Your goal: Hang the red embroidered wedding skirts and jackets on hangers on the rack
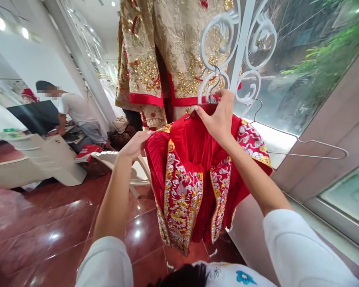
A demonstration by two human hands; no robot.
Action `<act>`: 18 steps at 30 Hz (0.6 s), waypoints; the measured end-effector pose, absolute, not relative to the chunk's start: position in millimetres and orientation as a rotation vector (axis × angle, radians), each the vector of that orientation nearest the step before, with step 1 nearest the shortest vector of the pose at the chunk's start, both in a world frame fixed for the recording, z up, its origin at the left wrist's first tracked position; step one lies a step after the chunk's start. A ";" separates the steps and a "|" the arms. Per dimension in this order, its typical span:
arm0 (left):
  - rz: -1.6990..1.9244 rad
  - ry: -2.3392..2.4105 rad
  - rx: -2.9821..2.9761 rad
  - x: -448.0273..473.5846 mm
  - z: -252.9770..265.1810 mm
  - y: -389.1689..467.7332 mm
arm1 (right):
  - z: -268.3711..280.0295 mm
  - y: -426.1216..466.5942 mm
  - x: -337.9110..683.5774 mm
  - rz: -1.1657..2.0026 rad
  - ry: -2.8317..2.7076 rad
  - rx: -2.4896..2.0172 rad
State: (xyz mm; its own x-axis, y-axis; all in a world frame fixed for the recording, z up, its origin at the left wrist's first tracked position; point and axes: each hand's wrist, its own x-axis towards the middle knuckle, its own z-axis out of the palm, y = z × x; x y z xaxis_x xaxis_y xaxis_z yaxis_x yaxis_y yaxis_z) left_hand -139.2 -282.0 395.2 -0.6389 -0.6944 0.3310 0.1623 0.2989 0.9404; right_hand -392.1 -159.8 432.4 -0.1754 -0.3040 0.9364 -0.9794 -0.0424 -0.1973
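A red pleated garment (182, 203) with gold and silver embroidered panels hangs from a dark clothes hanger (208, 108) in front of me. My right hand (219, 117) is closed around the top of this hanger, just below its metal hook, which reaches up to the white scrollwork. At the garment's left shoulder, my left hand (136, 144) grips the red cloth, its fingertips partly hidden by the fabric. Directly behind hangs a cream and gold beaded robe (179, 52) with red trim.
White metal scrollwork (239, 48) stands by the window. An unused wire hanger (317, 149) hangs at the right. Behind the garment is a white plastic chair (139, 169). At the left, a person (77, 109) leans over a white desk (50, 157) with a dark monitor (32, 115).
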 end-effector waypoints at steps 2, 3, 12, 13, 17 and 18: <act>-1.390 -1.809 0.523 -140.8 395.4 -281.2 | 424.7 -168.3 -394.5 1.302 -1.567 1.301; -1.340 -1.825 0.544 -140.5 397.1 -279.7 | 422.4 -169.4 -397.0 1.308 -1.571 1.275; -0.231 -1.913 0.652 -128.8 452.3 -278.0 | 440.5 -161.2 -402.8 1.153 -1.751 1.422; -0.188 -1.906 0.655 -126.5 459.3 -278.0 | 442.1 -161.4 -401.7 1.134 -1.757 1.444; -0.176 -1.876 0.679 -115.3 472.3 -276.8 | 447.9 -162.6 -399.1 1.114 -1.752 1.533; -0.170 -1.870 0.690 -111.6 470.5 -277.5 | 449.6 -162.6 -399.9 1.127 -1.732 1.555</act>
State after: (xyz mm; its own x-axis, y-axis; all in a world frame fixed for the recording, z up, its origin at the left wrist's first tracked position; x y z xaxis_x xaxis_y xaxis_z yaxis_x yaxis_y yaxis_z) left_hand -111.6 -277.5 470.5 -0.2482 -0.5338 0.8083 -0.3798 0.8213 0.4258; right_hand -399.9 -162.6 449.6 -0.1808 -0.5147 0.8381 -0.9747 -0.0199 -0.2225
